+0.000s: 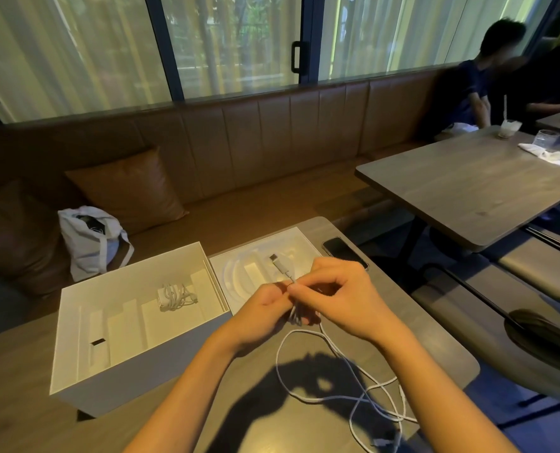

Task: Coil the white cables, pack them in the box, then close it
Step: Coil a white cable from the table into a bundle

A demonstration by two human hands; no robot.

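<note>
The left hand point(265, 305) and the right hand point(334, 289) are close together above the counter point(26, 403), and both are closed in a pinch on the white cable point(321, 400). The plug end point(277, 260) sticks up past the fingers. The rest of the cable hangs down and lies in messy loops on the counter near the person. I think the coiling has only just begun. The loose loops cross over each other, so a fast pull could make a knot. The far end of the cable lies close to the counter's near edge, and it might slide off and drag the rest down. If the coil comes out too big, it may not fit in the box. The open box point(75, 380) sits to the left, just beside the hands. Inside it, one coiled cable bundle point(175, 297) already rests on the paper insert. The lid point(299, 238) lies face up behind the hands, touching the box's right side, and I cannot tell if anything loose is in it. A dark phone point(344, 251) lies just past the lid.
</note>
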